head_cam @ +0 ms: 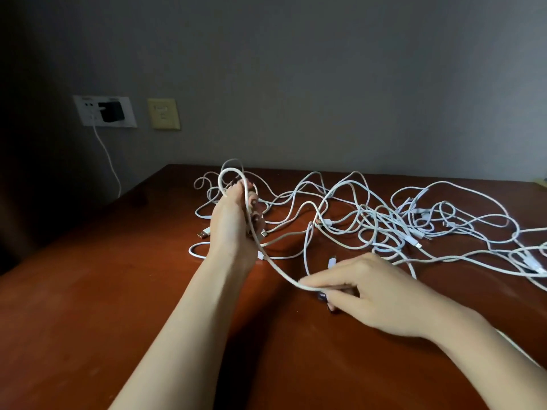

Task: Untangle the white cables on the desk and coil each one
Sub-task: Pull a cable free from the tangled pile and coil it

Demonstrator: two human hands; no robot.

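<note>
Across the brown table (118, 306) most white cables (384, 229) lie tangled, coiling seemingly barely begun: the left grip (233, 223) curls round loops of one cable (275, 267), the right grip (373, 294) pinches its slack.

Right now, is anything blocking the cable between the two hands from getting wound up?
Nothing visible blocks it. The held cable runs free from the left hand, which grips its loop, to the right hand, which pinches it. The tangle lies on the desk behind; whether its far end is caught there can't be seen.
</note>
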